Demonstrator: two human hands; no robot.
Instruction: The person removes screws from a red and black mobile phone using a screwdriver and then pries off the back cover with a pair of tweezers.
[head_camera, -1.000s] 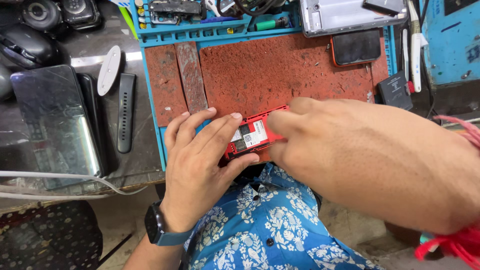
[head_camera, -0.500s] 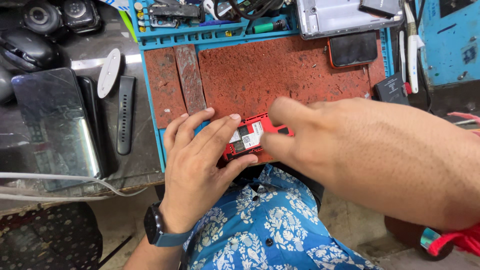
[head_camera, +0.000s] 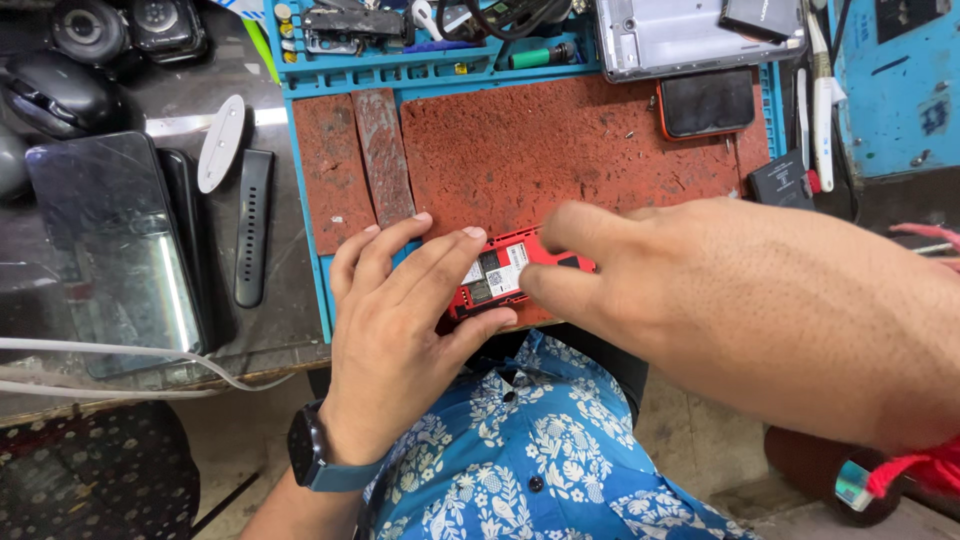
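Left hand (head_camera: 400, 320) still clamps the red phone (head_camera: 505, 280) on the red mat (head_camera: 560, 150) as right hand (head_camera: 700, 290)'s fingertips shift slightly, pinching its opened back.

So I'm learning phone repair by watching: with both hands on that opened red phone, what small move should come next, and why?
Probably press the left hand down to steady the red phone while the right hand fingertips work at its exposed back: the back is open, and the phone lies at the near edge of the red mat.
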